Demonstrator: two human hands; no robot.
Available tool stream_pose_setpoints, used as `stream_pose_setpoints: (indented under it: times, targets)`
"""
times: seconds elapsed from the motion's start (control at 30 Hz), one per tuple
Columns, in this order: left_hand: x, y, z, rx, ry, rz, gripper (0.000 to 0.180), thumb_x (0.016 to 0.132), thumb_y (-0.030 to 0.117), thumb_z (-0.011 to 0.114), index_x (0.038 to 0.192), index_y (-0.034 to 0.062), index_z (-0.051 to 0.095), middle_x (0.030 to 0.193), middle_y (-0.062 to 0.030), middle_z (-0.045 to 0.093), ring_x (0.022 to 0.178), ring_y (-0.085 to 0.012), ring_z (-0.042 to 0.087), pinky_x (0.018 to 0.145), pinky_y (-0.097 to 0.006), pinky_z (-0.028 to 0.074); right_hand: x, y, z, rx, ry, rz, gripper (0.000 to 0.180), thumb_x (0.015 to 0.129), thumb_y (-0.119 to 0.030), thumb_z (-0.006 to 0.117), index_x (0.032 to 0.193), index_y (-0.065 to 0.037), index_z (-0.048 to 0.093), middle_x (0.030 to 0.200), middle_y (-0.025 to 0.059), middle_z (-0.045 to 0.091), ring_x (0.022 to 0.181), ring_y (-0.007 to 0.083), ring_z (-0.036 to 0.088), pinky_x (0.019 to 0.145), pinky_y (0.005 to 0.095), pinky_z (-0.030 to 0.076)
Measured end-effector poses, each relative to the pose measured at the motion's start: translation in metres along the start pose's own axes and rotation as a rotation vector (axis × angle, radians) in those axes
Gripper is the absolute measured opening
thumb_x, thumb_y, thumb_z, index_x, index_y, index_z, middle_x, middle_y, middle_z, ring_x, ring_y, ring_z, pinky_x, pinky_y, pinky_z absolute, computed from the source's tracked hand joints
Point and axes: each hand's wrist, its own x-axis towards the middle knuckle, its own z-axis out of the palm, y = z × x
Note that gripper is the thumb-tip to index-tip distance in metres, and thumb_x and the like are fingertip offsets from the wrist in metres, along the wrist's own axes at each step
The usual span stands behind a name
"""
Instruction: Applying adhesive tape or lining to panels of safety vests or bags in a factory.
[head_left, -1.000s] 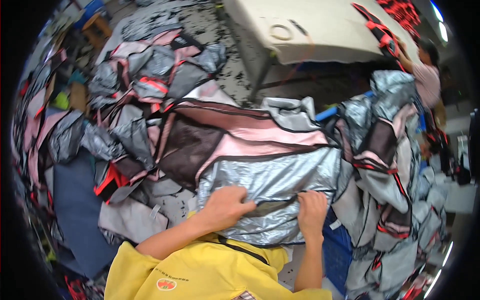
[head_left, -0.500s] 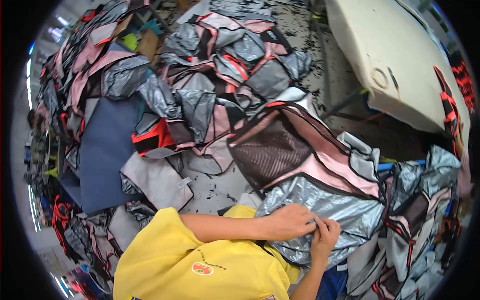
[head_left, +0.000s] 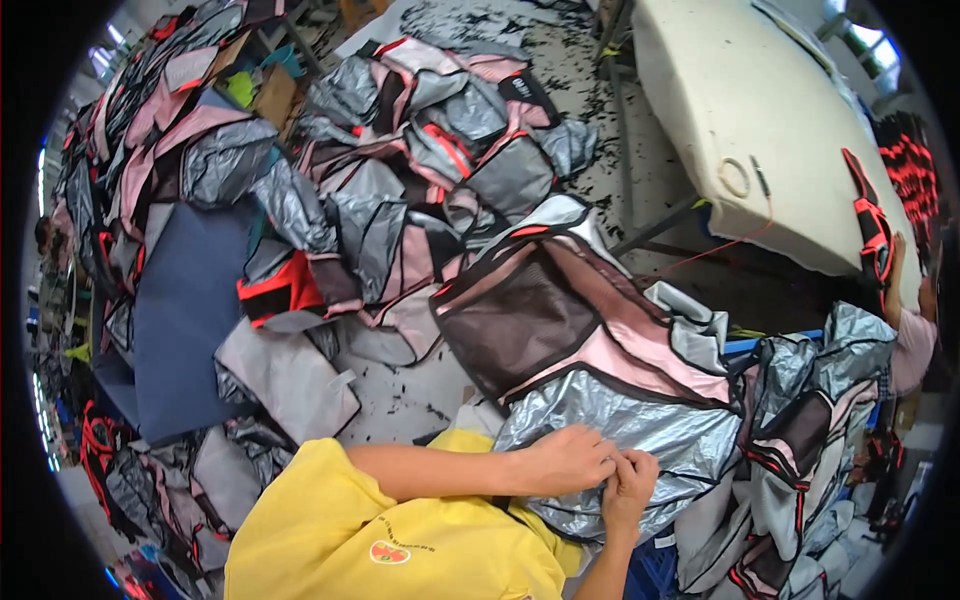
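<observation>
Across my lap lies a sewn fabric piece, looking like an unfinished bag, with a silver foil-like lining [head_left: 660, 430], pink panels and a dark mesh panel [head_left: 530, 320] edged in black binding. My left hand [head_left: 568, 461] reaches over the silver part with its fingers curled and closed. Just to its right, my right hand [head_left: 630, 482] is pinched, its fingertips meeting those of the left. Whatever sits between the fingers is too small or hidden to make out.
Heaps of similar silver, pink and black pieces [head_left: 480, 130] lie ahead and left, beside a dark blue panel [head_left: 190, 320]. More pieces [head_left: 800, 460] hang at the right. A cream-covered table [head_left: 740, 110] bears a tape roll [head_left: 733, 178]. Another person's arm [head_left: 893, 275] shows at far right.
The whole view has shifted slightly, so the surroundings sit a little further left and mostly lower. My hands stay together over the silver lining, with little change in their grip.
</observation>
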Motion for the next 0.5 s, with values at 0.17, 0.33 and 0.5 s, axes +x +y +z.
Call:
stream_pose_setpoints:
  times: [0.17,0.33,0.5]
  targets:
    - [0.007,-0.002,-0.004,-0.074,-0.042,0.065,0.015,0.083,0.021,0.068,0.09,0.0077,0.067,0.089,-0.0061,0.063,0.083,-0.0235,0.066,0.069,-0.038,0.052,-0.005,0.001,-0.004,0.005,0.007,0.008,0.037,0.077,0.0,0.075,0.111,-0.015,0.079,0.094,0.0046,0.064,0.094,0.0286,0.06,0.085,0.0432,0.046]
    - [0.046,-0.027,-0.026,-0.172,-0.164,-0.019,0.016,0.079,0.018,0.071,0.09,0.0077,0.065,0.088,-0.0114,0.065,0.086,-0.0328,0.067,0.072,-0.046,0.055,-0.004,0.001,-0.006,-0.031,0.029,-0.018,0.031,0.08,-0.006,0.073,0.11,-0.014,0.079,0.098,0.0051,0.067,0.096,0.0286,0.063,0.087,0.0434,0.048]
    - [0.105,-0.085,-0.013,0.116,0.125,0.0,0.037,0.081,0.01,0.072,0.117,0.0066,0.068,0.112,-0.0147,0.065,0.111,-0.0366,0.061,0.093,-0.048,0.051,-0.002,-0.001,-0.004,0.011,0.106,0.015,0.034,0.077,-0.002,0.076,0.11,-0.012,0.079,0.098,0.0043,0.067,0.096,0.0271,0.063,0.087,0.0424,0.049]
